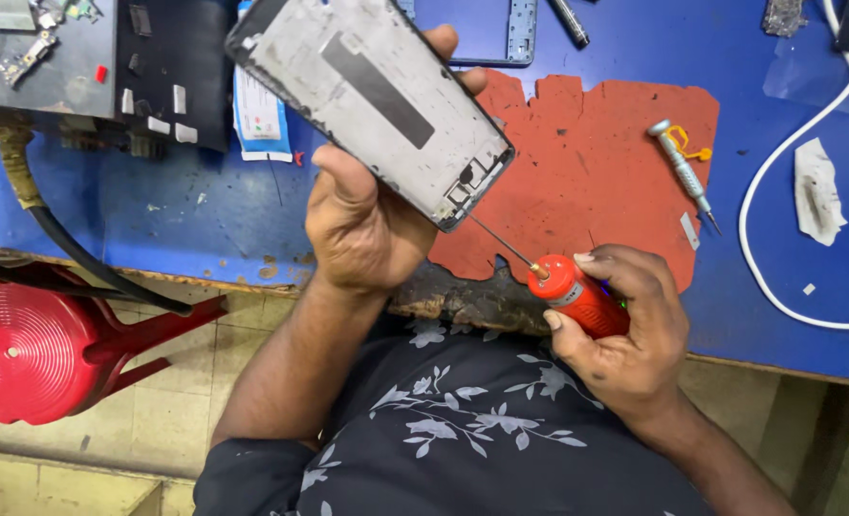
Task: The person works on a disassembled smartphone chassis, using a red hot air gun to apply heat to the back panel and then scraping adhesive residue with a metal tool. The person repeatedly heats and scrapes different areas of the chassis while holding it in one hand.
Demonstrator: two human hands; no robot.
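Observation:
My left hand (pixel 362 225) holds a grey phone frame (pixel 367 96) tilted above the blue bench, its bare metal inner side facing up. My right hand (pixel 625 330) grips a red electric screwdriver (pixel 577 294). Its thin bit runs up and left, and the tip meets the lower corner of the phone frame near a small hole. Both hands hover over the near edge of an orange-red work mat (pixel 597 162).
A small silver hand screwdriver (pixel 683 172) lies on the mat's right side. A white cable (pixel 778 191) loops at the right beside a crumpled white scrap (pixel 816 191). Dark trays with small parts (pixel 80 57) sit at top left. A red stool (pixel 32 349) stands below the bench at left.

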